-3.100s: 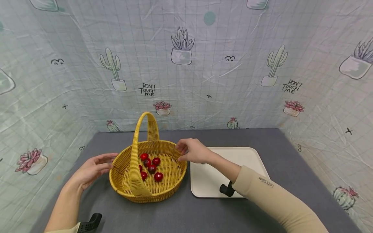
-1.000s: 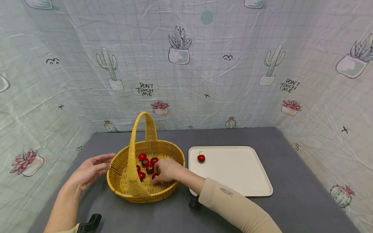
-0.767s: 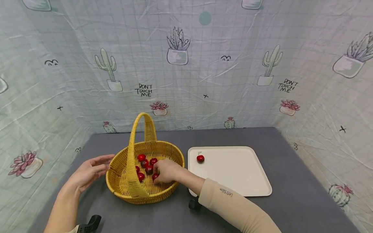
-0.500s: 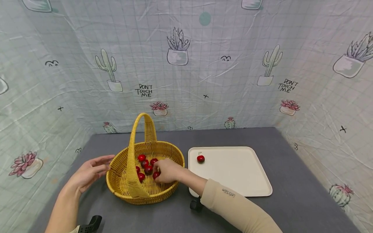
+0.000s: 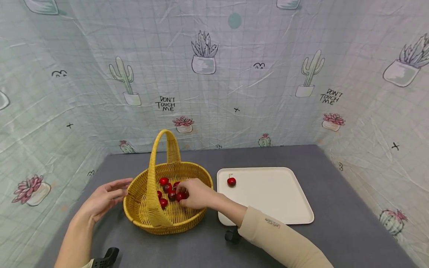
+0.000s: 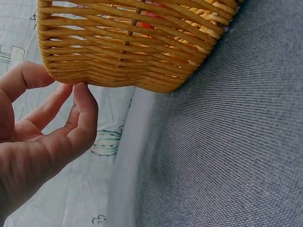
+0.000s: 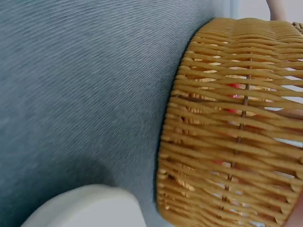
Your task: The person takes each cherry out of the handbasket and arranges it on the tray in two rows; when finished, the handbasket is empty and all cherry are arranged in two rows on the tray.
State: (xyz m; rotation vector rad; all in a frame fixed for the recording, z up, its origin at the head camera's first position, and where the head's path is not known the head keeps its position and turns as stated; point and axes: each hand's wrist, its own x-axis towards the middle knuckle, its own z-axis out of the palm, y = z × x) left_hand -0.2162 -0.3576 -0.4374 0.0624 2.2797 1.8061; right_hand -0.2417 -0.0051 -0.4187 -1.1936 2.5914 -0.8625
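My right hand reaches over the right rim of a yellow woven basket and pinches a dark red cherry with thumb and fingertips. Several other cherries lie on the basket floor left of it. At the basket's left side, the fingertips of my left hand touch the outer rim; the left wrist view has this hand with thumb and fingers against the weave. In the right wrist view the basket wall hides most of the right hand.
A cream rectangular tray lies right of the basket, with one stemmed cherry near its far left corner. The basket's tall handle arches over its middle. A patterned cloth surrounds the grey table.
A cherry has come to lie on the tray since the earliest frame. My right hand moved into the basket, took hold of another cherry and shifted it slightly upward. The left hand stays at the rim.
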